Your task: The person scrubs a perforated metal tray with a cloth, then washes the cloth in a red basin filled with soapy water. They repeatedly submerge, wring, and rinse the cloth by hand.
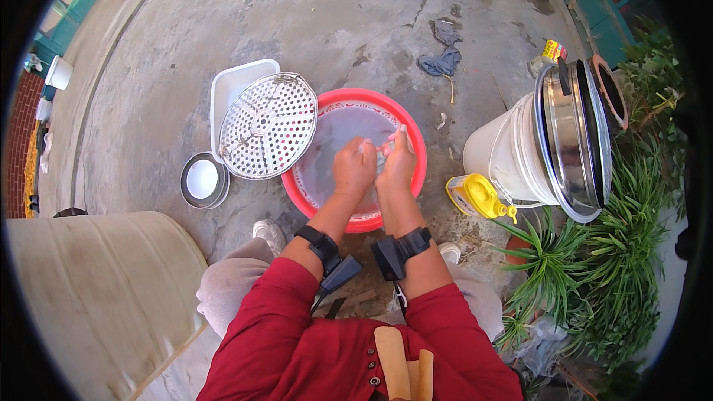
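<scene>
A red plastic basin [418, 178] holding cloudy water stands on the ground before me. My left hand [355, 166] and my right hand [398, 157] are close together over its right half, both closed on a small pale, wet thing [381, 159], perhaps a cloth, mostly hidden by the fingers. A round perforated metal steamer plate [268, 125] leans between the basin's left rim and a white rectangular tub [224, 86]. Both forearms wear black strapped devices.
Stacked bowls [205, 181] sit left of the basin. At right are a yellow detergent bottle [479, 196], a white bucket [504, 147] topped with metal lids or pans, and green plants [601, 256]. Dark rags [441, 61] lie on the concrete. A large beige container [106, 289] stands at lower left.
</scene>
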Motion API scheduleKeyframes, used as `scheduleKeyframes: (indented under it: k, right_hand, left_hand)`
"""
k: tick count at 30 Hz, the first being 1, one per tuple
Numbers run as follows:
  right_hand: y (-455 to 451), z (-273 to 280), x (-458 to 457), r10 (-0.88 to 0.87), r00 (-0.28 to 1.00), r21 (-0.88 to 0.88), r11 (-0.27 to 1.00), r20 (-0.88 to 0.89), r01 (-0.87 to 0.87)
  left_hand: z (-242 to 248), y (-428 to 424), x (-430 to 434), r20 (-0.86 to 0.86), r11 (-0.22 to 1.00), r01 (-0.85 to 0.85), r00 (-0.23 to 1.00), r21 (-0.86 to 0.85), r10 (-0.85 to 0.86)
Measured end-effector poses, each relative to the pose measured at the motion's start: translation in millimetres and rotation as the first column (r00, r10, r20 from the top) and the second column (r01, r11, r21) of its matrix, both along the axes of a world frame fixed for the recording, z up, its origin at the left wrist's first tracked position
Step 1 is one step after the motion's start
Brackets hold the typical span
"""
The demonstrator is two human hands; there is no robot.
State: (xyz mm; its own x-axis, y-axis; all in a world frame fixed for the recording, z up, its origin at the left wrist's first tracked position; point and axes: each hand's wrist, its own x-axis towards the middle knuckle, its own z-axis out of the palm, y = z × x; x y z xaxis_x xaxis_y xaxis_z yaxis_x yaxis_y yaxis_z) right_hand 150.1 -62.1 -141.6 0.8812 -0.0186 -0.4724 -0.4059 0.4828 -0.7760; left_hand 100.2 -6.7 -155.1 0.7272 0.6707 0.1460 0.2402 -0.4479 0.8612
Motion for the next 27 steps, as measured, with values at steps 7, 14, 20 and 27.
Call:
scheduleKeyframes:
  k: [7,14,20,27]
  right_hand:
    - [4,-42,12,0.091,0.978,0.344,0.939,-0.185,-0.022]
    - [-28,-33,-12,0.470,0.882,0.206,0.867,-0.038,-0.453]
    - [-40,-39,-12,0.289,0.947,0.084,0.950,0.139,-0.302]
    - [-56,-63,13,0.056,0.983,-0.044,0.998,0.175,-0.049]
  left_hand:
    - [-25,17,-2,-0.058,0.996,0.034,0.998,-0.085,-0.039]
    - [-24,37,-5,0.215,0.457,0.125,0.965,-0.881,0.149]
    - [-28,42,-21,0.050,0.611,0.162,0.979,-0.775,-0.196]
    - [-32,43,-14,0.082,0.701,0.175,0.983,-0.692,-0.164]
